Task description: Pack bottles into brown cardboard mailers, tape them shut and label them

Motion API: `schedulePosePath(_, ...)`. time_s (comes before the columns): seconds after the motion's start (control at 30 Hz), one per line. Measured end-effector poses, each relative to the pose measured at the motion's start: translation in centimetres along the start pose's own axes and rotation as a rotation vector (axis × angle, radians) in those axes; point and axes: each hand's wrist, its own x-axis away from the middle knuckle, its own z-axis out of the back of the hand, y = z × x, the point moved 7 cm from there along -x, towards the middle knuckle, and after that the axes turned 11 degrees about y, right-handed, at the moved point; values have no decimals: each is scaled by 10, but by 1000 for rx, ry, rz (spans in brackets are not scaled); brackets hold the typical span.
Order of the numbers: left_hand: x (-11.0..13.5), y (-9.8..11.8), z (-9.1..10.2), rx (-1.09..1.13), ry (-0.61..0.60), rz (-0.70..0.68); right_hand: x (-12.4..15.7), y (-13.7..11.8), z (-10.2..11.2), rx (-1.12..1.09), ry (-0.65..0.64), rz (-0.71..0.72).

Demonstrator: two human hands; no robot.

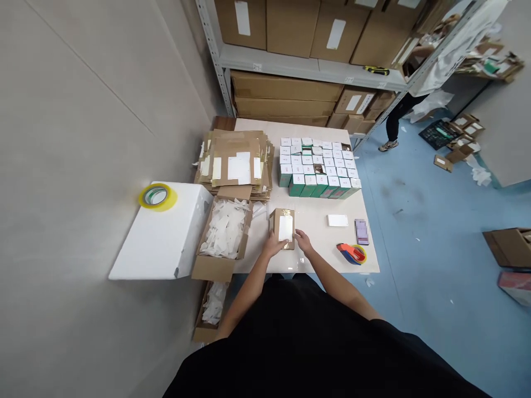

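A small cardboard box (282, 212) with a white label and shiny tape lies on the table in front of me. My left hand (274, 244) grips its lower left side, the thumb reaching over the top towards the label. At the opposite side, my right hand (303, 241) has its fingers against the box's right edge. Some of the fingers are hidden by the hands. Right of the box lie a small white box (337, 220), a purple pack (362, 231) and an orange-and-blue tape dispenser (352, 254).
Rows of white-and-green boxes (319, 179) stand at the table's back. Flattened cartons (224, 177) are stacked left, behind an open carton (213, 269) of white scraps. A tape roll (155, 197) rests on a white block (157, 243). Beyond the shelf (290, 63) stands another person (400, 113).
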Motion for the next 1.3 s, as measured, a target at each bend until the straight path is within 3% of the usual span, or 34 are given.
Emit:
schedulePosePath(0.13, 2, -18, 1, 161, -12, 54, 10, -7, -29, -76, -148, 30)
schedulePosePath(0.37, 7, -18, -5, 322, -3, 62, 7, -14, -14, -88, -170, 76)
schedulePosePath(0.7, 36, 58, -1, 402, 172, -103, 20, -79, 34, -198, -187, 315)
schedulePosePath(0.83, 69, 79, -3, 438, 213, -160, 37, -101, 49, -244, -248, 394)
schedulePosePath(1.0, 125, 87, -5, 433, 252, -254, 63, -105, 66, -237, -427, 470)
schedulePosePath(1.17, 189, 78, -3, 443, 286, -254, 94, -102, 74, -198, -682, 493)
schedulePosePath(1.3, 245, 63, 9, 476, 358, -257, 129, -100, 66, -124, -873, 481)
